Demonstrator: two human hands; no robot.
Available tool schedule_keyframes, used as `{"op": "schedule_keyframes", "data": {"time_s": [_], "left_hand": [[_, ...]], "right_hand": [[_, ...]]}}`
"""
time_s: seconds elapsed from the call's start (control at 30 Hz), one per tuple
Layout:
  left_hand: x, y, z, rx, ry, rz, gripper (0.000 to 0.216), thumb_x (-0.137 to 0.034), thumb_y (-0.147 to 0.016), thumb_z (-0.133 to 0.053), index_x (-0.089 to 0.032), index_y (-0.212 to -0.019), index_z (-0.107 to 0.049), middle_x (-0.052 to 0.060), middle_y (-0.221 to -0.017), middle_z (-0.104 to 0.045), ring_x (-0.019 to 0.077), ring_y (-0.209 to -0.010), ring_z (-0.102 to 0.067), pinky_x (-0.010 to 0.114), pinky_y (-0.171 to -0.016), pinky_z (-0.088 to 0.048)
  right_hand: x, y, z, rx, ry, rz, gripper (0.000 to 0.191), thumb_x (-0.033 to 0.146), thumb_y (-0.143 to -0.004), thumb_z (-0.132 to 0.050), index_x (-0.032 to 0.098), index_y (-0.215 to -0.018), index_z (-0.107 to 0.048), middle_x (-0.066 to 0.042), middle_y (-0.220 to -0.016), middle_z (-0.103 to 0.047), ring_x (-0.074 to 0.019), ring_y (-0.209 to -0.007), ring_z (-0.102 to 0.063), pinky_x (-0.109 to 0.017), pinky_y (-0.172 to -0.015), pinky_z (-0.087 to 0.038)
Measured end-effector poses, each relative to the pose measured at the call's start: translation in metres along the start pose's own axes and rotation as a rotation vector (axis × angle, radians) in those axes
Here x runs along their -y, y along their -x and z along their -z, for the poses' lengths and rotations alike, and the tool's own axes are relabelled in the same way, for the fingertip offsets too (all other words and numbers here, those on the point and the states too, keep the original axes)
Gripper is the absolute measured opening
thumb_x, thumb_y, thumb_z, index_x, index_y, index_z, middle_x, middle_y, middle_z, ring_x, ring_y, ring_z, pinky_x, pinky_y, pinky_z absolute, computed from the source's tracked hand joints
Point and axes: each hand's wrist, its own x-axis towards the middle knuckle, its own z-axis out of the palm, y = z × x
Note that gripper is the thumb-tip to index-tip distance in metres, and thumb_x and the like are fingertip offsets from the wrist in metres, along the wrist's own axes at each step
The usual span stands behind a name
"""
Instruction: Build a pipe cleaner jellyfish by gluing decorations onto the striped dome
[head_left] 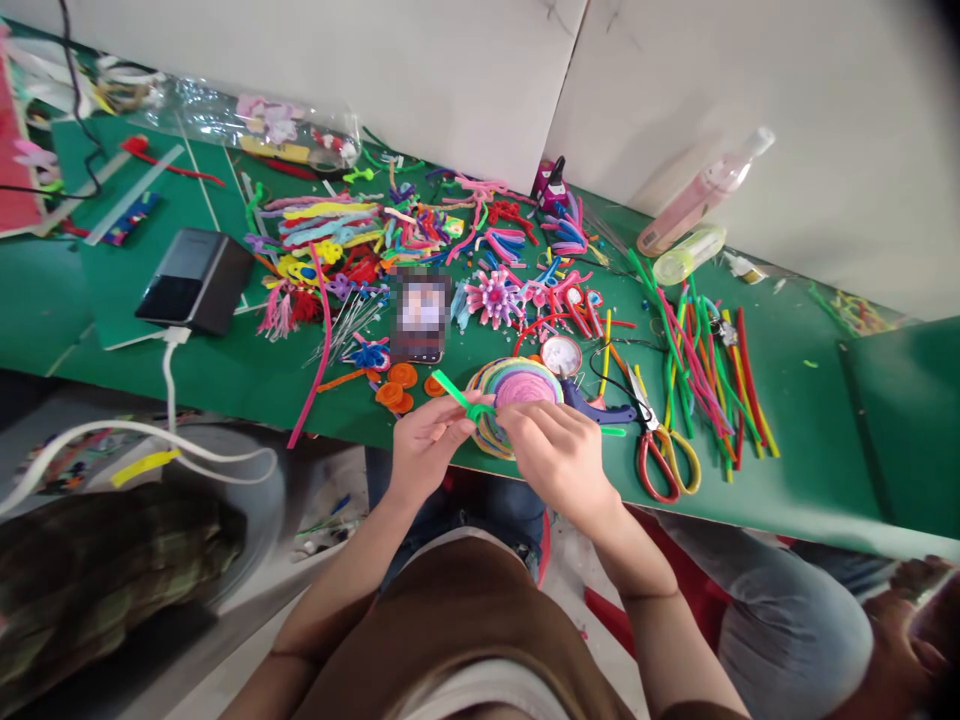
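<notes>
A bright green pipe cleaner, bent into a small loop near its middle, is pinched between the fingertips of my left hand. My right hand is closed at the other side of the loop, its fingertips gripping the same pipe cleaner. A green end sticks out past my right knuckles; whether it belongs to that piece I cannot tell. Behind both hands lies a round coiled mat in pink, yellow and blue rings. Orange coiled discs rest left of it.
Right of my hands lie a dark blue glue gun, scissors and loose pipe cleaners. A phone stands behind. Left is a black power bank with a white cable. Bottles are at back right. Another person's knee is at right.
</notes>
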Motion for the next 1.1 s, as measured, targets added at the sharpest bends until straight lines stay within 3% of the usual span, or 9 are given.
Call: {"op": "schedule_keyframes", "data": {"time_s": [0.23, 0.4, 0.67, 0.9, 1.1], "left_hand": [[-0.002, 0.005, -0.015, -0.108, -0.148, -0.119, 0.026, -0.038, -0.076, -0.074, -0.017, -0.092, -0.075, 0.009, -0.092, -0.077, 0.0227, -0.086, -0.073, 0.032, -0.078, -0.061], [0.003, 0.006, -0.017, -0.140, -0.204, -0.242, 0.021, -0.035, -0.078, -0.073, -0.018, -0.090, -0.073, 0.008, -0.095, -0.076, 0.0212, -0.086, -0.073, 0.031, -0.078, -0.061], [0.010, 0.007, -0.020, -0.213, -0.050, -0.142, 0.021, -0.030, -0.081, -0.071, -0.017, -0.097, -0.070, 0.008, -0.096, -0.076, 0.0203, -0.085, -0.073, 0.031, -0.079, -0.060], [0.004, 0.004, -0.020, -0.310, 0.119, -0.047, 0.025, -0.035, -0.080, -0.072, -0.020, -0.100, -0.069, 0.005, -0.094, -0.075, 0.0186, -0.088, -0.073, 0.030, -0.079, -0.060], [0.004, 0.005, -0.021, -0.261, 0.024, -0.113, 0.025, -0.031, -0.079, -0.072, -0.017, -0.099, -0.070, 0.009, -0.100, -0.075, 0.0214, -0.092, -0.072, 0.035, -0.085, -0.059]], "right_hand": [[0.003, 0.003, -0.001, 0.036, -0.004, 0.001, 0.014, 0.008, -0.091, -0.047, 0.018, -0.085, -0.055, 0.000, -0.082, -0.071, -0.0109, -0.069, -0.059, -0.026, -0.060, -0.036], [0.004, 0.007, -0.005, 0.058, -0.097, 0.007, 0.011, 0.010, -0.091, -0.051, 0.018, -0.098, -0.054, -0.003, -0.096, -0.072, -0.0133, -0.078, -0.062, -0.025, -0.067, -0.042], [0.004, 0.020, -0.015, 0.095, -0.116, -0.001, 0.016, 0.011, -0.094, -0.045, 0.018, -0.098, -0.058, -0.007, -0.112, -0.071, -0.0143, -0.092, -0.064, -0.027, -0.075, -0.045], [0.007, 0.019, -0.006, -0.028, 0.035, -0.107, 0.014, 0.013, -0.090, -0.056, 0.020, -0.097, -0.065, 0.000, -0.086, -0.073, -0.0105, -0.072, -0.061, -0.028, -0.061, -0.034], [0.008, 0.003, 0.003, 0.112, 0.180, -0.012, 0.016, 0.014, -0.093, -0.050, 0.019, -0.090, -0.065, -0.002, -0.077, -0.065, -0.0154, -0.071, -0.050, -0.033, -0.064, -0.029]]}}
